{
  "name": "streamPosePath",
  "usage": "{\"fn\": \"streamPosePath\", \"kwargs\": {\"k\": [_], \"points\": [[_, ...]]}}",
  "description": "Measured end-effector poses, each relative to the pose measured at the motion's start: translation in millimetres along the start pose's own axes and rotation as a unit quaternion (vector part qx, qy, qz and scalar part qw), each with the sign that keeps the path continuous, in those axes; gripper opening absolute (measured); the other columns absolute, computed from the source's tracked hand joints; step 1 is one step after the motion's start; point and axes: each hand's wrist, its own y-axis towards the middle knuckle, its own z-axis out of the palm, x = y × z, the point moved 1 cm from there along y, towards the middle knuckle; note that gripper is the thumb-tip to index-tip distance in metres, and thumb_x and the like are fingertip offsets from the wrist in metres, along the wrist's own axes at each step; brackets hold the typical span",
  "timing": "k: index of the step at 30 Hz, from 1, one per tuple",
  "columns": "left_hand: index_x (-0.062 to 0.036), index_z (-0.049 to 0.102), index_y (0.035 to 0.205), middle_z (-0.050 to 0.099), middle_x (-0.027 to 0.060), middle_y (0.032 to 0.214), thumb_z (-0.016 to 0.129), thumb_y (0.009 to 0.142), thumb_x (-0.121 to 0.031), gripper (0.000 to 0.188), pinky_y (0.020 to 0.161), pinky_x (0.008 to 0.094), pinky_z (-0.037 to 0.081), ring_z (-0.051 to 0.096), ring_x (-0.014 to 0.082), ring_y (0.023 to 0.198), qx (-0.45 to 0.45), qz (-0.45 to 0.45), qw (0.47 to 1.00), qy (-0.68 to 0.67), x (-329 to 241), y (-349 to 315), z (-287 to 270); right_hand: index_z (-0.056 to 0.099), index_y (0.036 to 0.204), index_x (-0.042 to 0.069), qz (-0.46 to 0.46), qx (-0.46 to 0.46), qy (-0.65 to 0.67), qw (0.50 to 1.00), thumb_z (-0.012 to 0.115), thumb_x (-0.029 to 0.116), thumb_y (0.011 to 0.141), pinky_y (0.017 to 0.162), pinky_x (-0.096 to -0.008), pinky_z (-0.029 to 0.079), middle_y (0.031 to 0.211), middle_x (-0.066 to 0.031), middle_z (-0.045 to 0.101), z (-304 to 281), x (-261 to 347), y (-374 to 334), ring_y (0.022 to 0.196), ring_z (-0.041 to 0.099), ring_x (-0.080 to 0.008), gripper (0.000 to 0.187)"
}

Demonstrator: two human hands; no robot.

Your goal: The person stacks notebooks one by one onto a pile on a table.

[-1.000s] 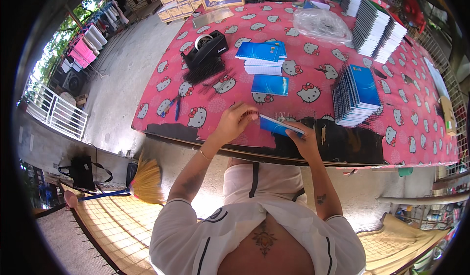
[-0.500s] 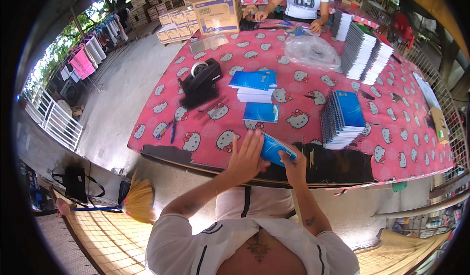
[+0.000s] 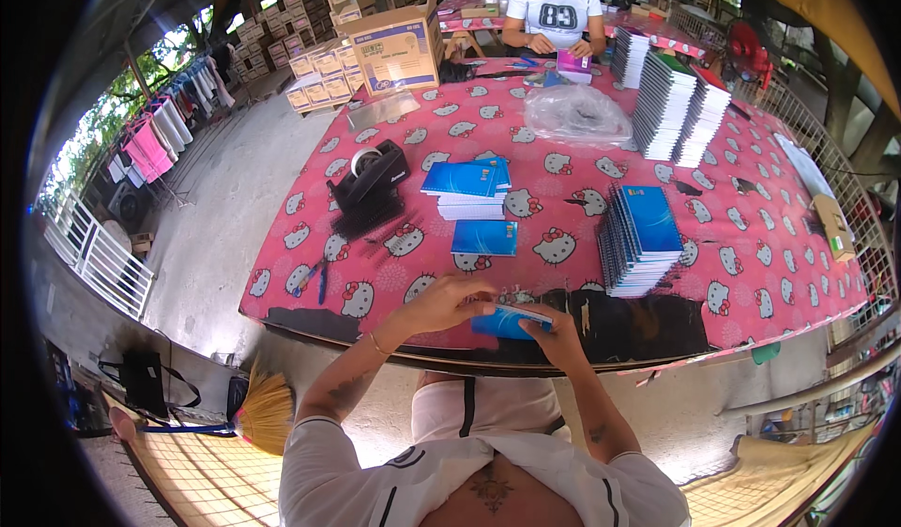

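Observation:
A blue-covered notebook (image 3: 507, 324) is held tilted over the table's near edge. My right hand (image 3: 560, 336) is closed round its right end, thumb on top. At its left end, my left hand (image 3: 441, 302) is open with fingers bent and apart, close to the upper edge; whether they touch it is hard to see. Just beyond lies another blue notebook (image 3: 484, 238), flat on the table. Behind that sits a short stack of blue notebooks (image 3: 462, 180). To the right stands a taller pile of spiral-bound blue notebooks (image 3: 648, 222).
The table has a pink patterned cover (image 3: 375, 274). On it are a black tape dispenser (image 3: 368, 175), pliers (image 3: 323, 281), black wire bindings (image 3: 361, 219), clear plastic wrap (image 3: 577, 114) and tall notebook stacks (image 3: 666, 105). Across it, a co-worker (image 3: 556, 20) handles a purple item beside a cardboard box (image 3: 394, 48).
My left hand has gone from lying flat on the notebook to bent fingers at its left end. The notebook has tipped to show its edge. The co-worker now has a purple item.

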Motion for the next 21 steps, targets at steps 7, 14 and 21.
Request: {"fn": "streamPosePath", "kwargs": {"k": [7, 14, 21], "points": [[-0.0126, 0.068, 0.100, 0.070, 0.0034, 0.087, 0.075, 0.088, -0.026, 0.020, 0.109, 0.0517, 0.035, 0.068, 0.0214, 0.086, 0.008, 0.051, 0.994, 0.099, -0.4, -1.5, 1.4, 0.068, 0.120, 0.000, 0.012, 0.006, 0.005, 1.000, 0.065, 0.003, 0.092, 0.088, -0.0311, 0.051, 0.110, -0.0119, 0.073, -2.7, 0.2, -1.3, 0.100, 0.065, -0.0144, 0.028], [-0.0138, 0.062, 0.120, 0.064, 0.0052, 0.115, 0.067, 0.091, -0.039, 0.039, 0.111, 0.0647, 0.025, 0.060, 0.0252, 0.110, -0.045, 0.071, 0.948, 0.308, -7.6, -10.1, 2.9, 0.068, 0.119, -0.002, 0.027, -0.010, 0.062, 0.998, 0.065, 0.005, 0.094, 0.087, -0.0298, 0.051, 0.109, -0.0100, 0.072, 4.3, -2.9, -4.1, 0.098, 0.064, -0.0131, 0.027], [0.0001, 0.033, 0.151, 0.030, 0.0223, 0.158, 0.058, 0.089, -0.057, 0.088, 0.110, 0.0727, 0.015, 0.023, 0.0416, 0.148, -0.073, -0.043, 0.902, 0.423, -27.4, -39.9, 76.7, 0.068, 0.121, 0.001, 0.029, -0.097, 0.096, 0.990, 0.069, 0.015, 0.094, 0.073, -0.0237, 0.049, 0.100, -0.0016, 0.067, 12.6, 1.4, -3.4, 0.084, 0.058, -0.0078, 0.031]]}}
